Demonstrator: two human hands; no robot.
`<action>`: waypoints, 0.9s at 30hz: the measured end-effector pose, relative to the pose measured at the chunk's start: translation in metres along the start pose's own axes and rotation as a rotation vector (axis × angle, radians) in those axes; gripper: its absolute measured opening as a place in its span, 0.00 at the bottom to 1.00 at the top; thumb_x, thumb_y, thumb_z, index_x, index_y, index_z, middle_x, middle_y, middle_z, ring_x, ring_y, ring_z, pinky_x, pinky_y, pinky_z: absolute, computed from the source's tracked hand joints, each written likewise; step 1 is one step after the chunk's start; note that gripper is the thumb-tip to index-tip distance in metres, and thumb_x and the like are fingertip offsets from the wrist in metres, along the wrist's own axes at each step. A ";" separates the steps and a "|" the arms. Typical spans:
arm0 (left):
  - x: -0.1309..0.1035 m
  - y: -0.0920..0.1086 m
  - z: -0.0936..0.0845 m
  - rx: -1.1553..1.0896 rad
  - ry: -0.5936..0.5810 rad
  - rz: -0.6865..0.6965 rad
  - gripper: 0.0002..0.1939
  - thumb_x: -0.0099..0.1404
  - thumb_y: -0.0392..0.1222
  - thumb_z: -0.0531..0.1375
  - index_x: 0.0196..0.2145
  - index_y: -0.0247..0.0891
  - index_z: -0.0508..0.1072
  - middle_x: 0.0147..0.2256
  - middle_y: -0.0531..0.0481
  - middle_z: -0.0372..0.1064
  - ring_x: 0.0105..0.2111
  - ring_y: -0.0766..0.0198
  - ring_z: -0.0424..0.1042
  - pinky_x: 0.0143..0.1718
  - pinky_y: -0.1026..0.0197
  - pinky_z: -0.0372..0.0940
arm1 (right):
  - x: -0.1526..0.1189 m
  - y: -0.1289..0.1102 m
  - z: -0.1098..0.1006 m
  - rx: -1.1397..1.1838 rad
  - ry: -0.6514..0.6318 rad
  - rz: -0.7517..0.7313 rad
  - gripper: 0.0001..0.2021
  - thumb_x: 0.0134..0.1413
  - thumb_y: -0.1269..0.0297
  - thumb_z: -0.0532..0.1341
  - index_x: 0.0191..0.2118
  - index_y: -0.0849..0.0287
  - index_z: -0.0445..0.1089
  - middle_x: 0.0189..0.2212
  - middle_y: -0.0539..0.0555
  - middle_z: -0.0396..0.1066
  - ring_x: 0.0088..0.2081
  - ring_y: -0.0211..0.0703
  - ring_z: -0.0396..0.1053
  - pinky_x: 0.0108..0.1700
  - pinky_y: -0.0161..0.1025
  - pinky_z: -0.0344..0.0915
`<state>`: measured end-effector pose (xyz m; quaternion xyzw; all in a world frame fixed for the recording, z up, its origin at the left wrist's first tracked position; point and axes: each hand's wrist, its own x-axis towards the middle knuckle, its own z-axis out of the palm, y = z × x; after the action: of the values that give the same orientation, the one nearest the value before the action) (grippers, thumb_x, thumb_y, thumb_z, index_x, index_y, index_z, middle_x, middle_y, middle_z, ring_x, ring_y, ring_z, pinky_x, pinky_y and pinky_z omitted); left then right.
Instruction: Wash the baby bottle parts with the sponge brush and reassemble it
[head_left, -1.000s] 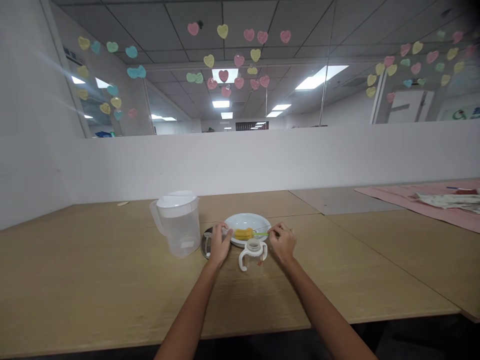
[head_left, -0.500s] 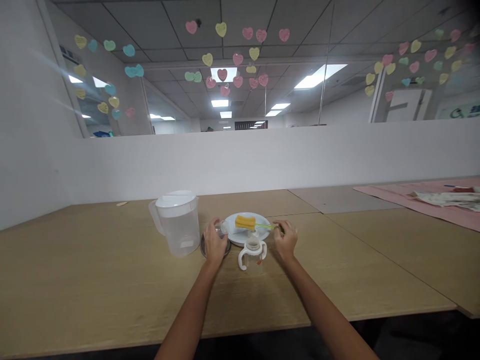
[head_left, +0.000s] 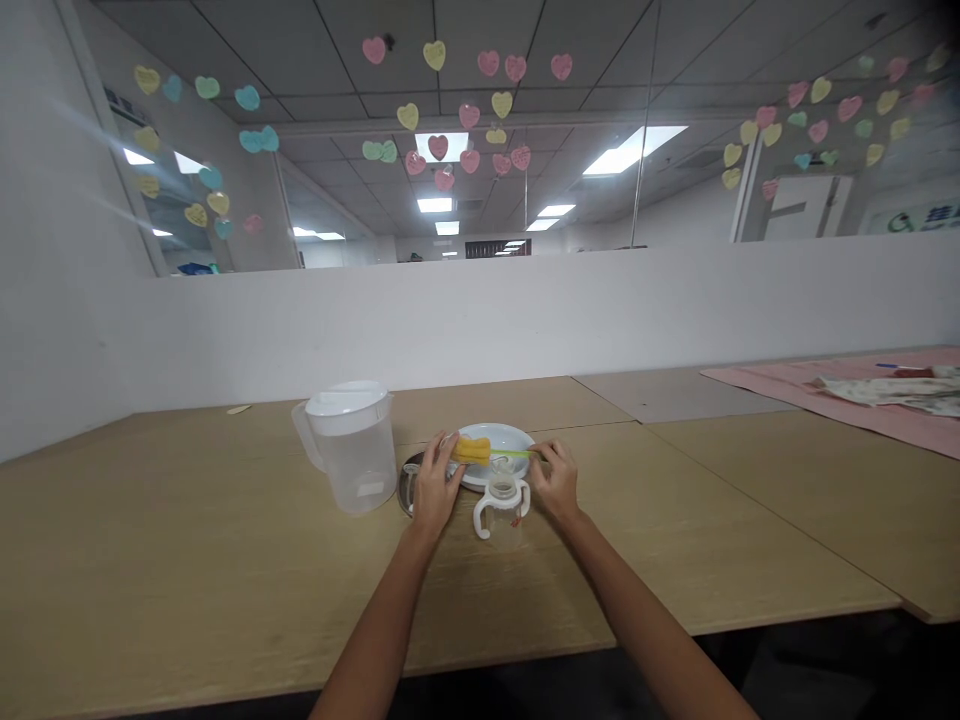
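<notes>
My right hand (head_left: pixel 556 478) pinches the green handle of a yellow sponge brush (head_left: pixel 472 451), held level above a white plate (head_left: pixel 517 437). The sponge end meets a small clear cup-like piece in the fingers of my left hand (head_left: pixel 436 485); my fingers partly hide that piece. Just in front of the plate stands a clear bottle (head_left: pixel 504 515) with a white two-handled collar and an open top. A dark round tray (head_left: pixel 406 490) lies partly under my left hand, with a small clear and white part on it.
A clear pitcher with a white lid (head_left: pixel 352 455) stands left of my left hand. At the far right, a pink cloth (head_left: pixel 870 415) carries patterned fabric. The table's front edge is near my forearms; a white wall is behind.
My right hand has moved left with the brush, bringing the sponge to the clear piece in my left hand. The view has shifted slightly.
</notes>
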<state>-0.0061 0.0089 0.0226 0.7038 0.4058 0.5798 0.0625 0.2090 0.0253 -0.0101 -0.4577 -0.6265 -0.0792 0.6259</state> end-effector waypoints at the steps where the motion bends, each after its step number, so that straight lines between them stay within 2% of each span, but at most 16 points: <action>1: 0.000 -0.001 0.000 0.005 -0.021 0.004 0.22 0.57 0.38 0.60 0.50 0.48 0.67 0.55 0.47 0.60 0.55 0.55 0.60 0.57 0.57 0.54 | 0.000 0.001 0.001 0.000 -0.007 0.002 0.09 0.51 0.66 0.52 0.31 0.60 0.70 0.29 0.53 0.64 0.34 0.42 0.62 0.38 0.38 0.59; 7: -0.003 -0.010 0.004 0.235 -0.089 0.138 0.27 0.62 0.42 0.55 0.58 0.40 0.55 0.55 0.42 0.59 0.55 0.56 0.60 0.56 0.53 0.57 | 0.000 0.006 0.004 -0.021 -0.009 -0.013 0.08 0.49 0.69 0.53 0.30 0.59 0.70 0.27 0.53 0.64 0.33 0.42 0.61 0.38 0.39 0.58; 11: -0.005 -0.012 0.005 0.285 -0.104 0.196 0.30 0.62 0.44 0.55 0.60 0.38 0.51 0.55 0.40 0.59 0.53 0.56 0.62 0.54 0.53 0.59 | 0.000 0.007 0.005 -0.043 -0.006 -0.007 0.08 0.48 0.69 0.53 0.29 0.59 0.69 0.27 0.52 0.63 0.33 0.42 0.61 0.38 0.39 0.58; 19: -0.007 -0.018 0.006 0.326 -0.173 0.210 0.26 0.65 0.45 0.51 0.59 0.37 0.54 0.55 0.41 0.60 0.55 0.57 0.60 0.55 0.52 0.57 | 0.001 0.010 0.005 -0.065 -0.025 0.047 0.07 0.45 0.69 0.52 0.23 0.59 0.65 0.25 0.52 0.63 0.32 0.42 0.59 0.35 0.38 0.54; 27: -0.004 -0.014 0.005 0.264 -0.134 0.190 0.24 0.64 0.46 0.53 0.56 0.39 0.58 0.53 0.43 0.63 0.52 0.58 0.64 0.53 0.54 0.60 | 0.001 0.005 0.003 -0.007 0.001 0.107 0.08 0.46 0.68 0.51 0.25 0.60 0.66 0.27 0.53 0.65 0.32 0.42 0.60 0.36 0.38 0.55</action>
<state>-0.0092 0.0175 0.0099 0.7780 0.4050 0.4767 -0.0586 0.2109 0.0310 -0.0121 -0.4928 -0.6006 -0.0480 0.6278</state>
